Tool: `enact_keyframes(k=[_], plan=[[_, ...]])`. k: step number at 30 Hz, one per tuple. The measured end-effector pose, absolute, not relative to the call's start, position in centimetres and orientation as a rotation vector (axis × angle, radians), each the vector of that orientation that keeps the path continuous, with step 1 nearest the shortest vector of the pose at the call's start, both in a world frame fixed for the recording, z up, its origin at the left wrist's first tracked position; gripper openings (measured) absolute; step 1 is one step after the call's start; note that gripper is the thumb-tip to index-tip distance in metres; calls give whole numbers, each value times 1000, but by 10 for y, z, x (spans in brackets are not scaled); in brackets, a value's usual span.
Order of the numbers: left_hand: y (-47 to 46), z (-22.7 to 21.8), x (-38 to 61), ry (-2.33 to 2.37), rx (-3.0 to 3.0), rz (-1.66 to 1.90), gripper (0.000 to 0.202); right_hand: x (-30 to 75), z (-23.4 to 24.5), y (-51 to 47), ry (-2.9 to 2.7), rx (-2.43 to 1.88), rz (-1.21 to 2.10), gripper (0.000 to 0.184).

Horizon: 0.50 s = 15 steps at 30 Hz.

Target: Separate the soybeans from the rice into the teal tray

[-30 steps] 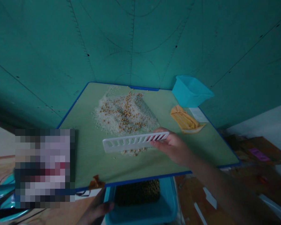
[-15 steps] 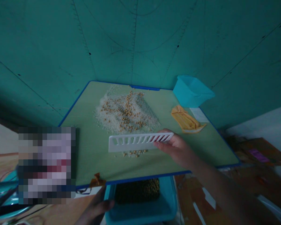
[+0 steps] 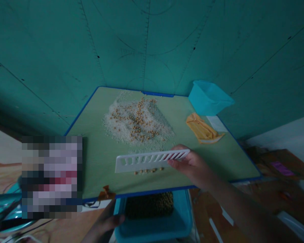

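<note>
My right hand (image 3: 188,165) grips the right end of a white slotted plastic strip (image 3: 134,163), which stands on its long edge across the board. A short row of tan beans (image 3: 152,170) lies just on the near side of the strip. Beyond it is a heap of white grains (image 3: 157,116) with many tan beans mixed in. Below the board's near edge sits a teal tub (image 3: 157,233) holding a dark mass of beans (image 3: 149,206). My left hand (image 3: 105,222) is at the tub's left rim, thumb over the edge; its other fingers are mostly hidden.
The pale green board (image 3: 96,162) has a blue edge and brown tape (image 3: 106,193) at its near left. A turquoise bin (image 3: 210,99) stands at the far right, beside a folded yellow cloth (image 3: 204,130). A green wall rises behind. A pixelated patch covers the left side.
My right hand has drawn the strip nearer to the board's front edge, and the tan beans before it have moved the same way. My left hand stays at the tub.
</note>
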<state>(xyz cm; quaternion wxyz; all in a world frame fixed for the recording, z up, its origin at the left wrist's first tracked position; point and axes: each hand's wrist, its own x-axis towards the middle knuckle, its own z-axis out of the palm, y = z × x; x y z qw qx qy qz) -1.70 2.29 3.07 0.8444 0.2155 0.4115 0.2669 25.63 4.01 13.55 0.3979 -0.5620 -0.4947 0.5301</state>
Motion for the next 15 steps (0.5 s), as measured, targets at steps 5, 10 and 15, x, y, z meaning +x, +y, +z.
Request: enact_keyframes(k=[5, 10, 15], plan=[[22, 41, -14, 871, 422, 572, 49, 254, 138, 36, -1215, -1459, 1376, 20], [21, 41, -12, 882, 394, 571, 44, 254, 135, 32, -1214, -1445, 1380, 20], [20, 36, -15, 853, 367, 584, 44, 254, 134, 27, -1223, -1451, 1376, 22]])
